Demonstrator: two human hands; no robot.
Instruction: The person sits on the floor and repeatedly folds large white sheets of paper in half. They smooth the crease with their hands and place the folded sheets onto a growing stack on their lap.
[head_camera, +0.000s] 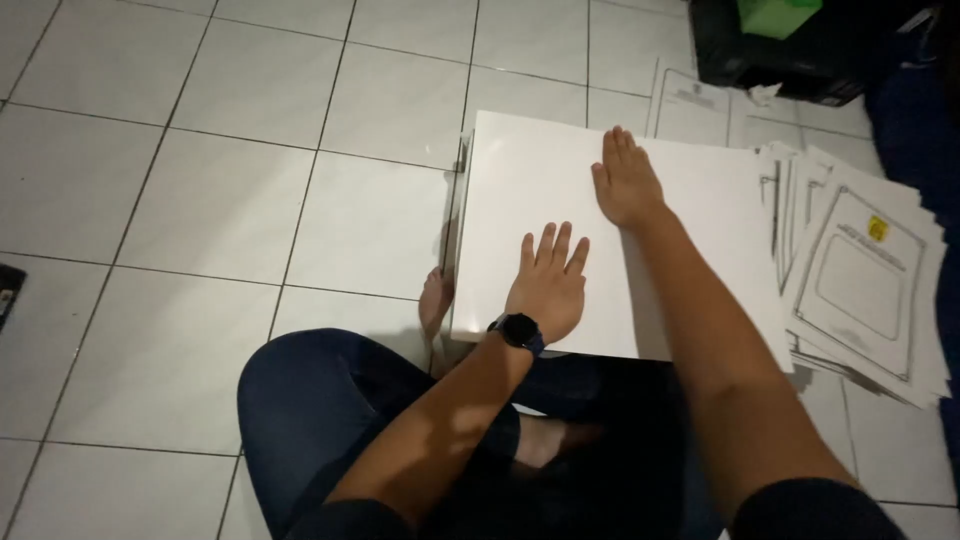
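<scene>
White glossy floor tiles (230, 200) fill the whole left half of the view, so there's loads of free room from about 7 o'clock round to 11 o'clock. Next biggest is the person's dark blue trousers (320, 400), legs crossed at 6 o'clock, with a bare foot (436, 300) poking out just under the left edge of the paper. The big white sheet (560, 190) sits dead centre on the floor; its left edge is straight and open to the tiles, its near edge rests over the lap, and its right side runs up against the messy pile of printed forms (865, 280) at 3 o'clock, which fans out with ragged edges. A dark box (790, 60) with something green on it sits at 1 o'clock, so that corner is cramped. The right hand (628, 180) lies flat on the sheet, fingers pressed together, pointing to 12. The left hand (548, 285) is flat too, fingers spread, near the sheet's bottom edge. A black watch (517, 330) is on that wrist.
</scene>
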